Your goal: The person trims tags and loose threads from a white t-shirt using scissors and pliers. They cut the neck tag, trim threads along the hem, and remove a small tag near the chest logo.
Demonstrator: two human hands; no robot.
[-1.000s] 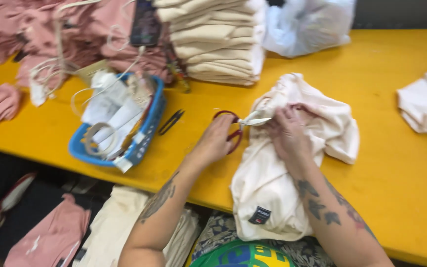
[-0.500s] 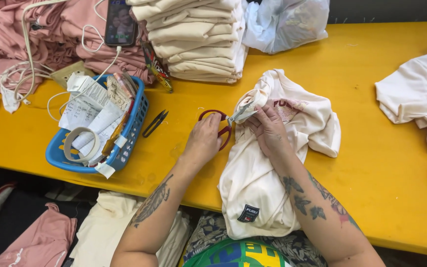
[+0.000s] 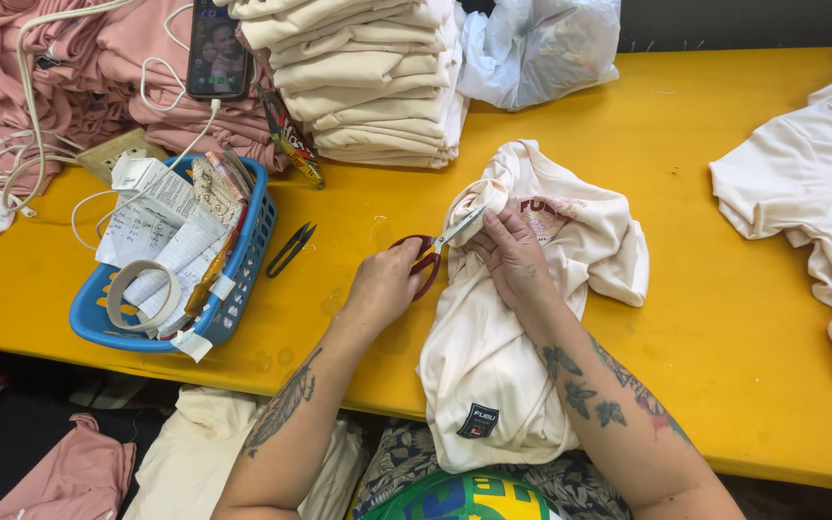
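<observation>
1. Far left on the yellow tabletop point(image 3: 724, 318) I see a heap of pink garments point(image 3: 60, 87) with white cables trailing over it and a phone point(image 3: 217, 48) lying on top.
2. Next comes a blue basket point(image 3: 243, 279) holding paper slips and a roll of tape, with small black snips point(image 3: 291, 248) just beside it on the bare tabletop.
3. Behind sits a stack of folded cream garments point(image 3: 377, 77), and a crumpled plastic bag point(image 3: 541, 48) next to that.
4. My left hand point(image 3: 382, 284) has its fingers curled shut through the red handles of the scissors point(image 3: 440, 246), blades pointing up and right into the cloth.
5. The cream shirt point(image 3: 503, 366) lies bunched near the front edge, its lower part hanging over it toward my lap.
6. My right hand point(image 3: 512, 255) rests on the shirt, fingers pinched closed on a fold of fabric right at the blade tips.
7. Far right, another cream garment point(image 3: 811, 193) lies spread out, well apart.
</observation>
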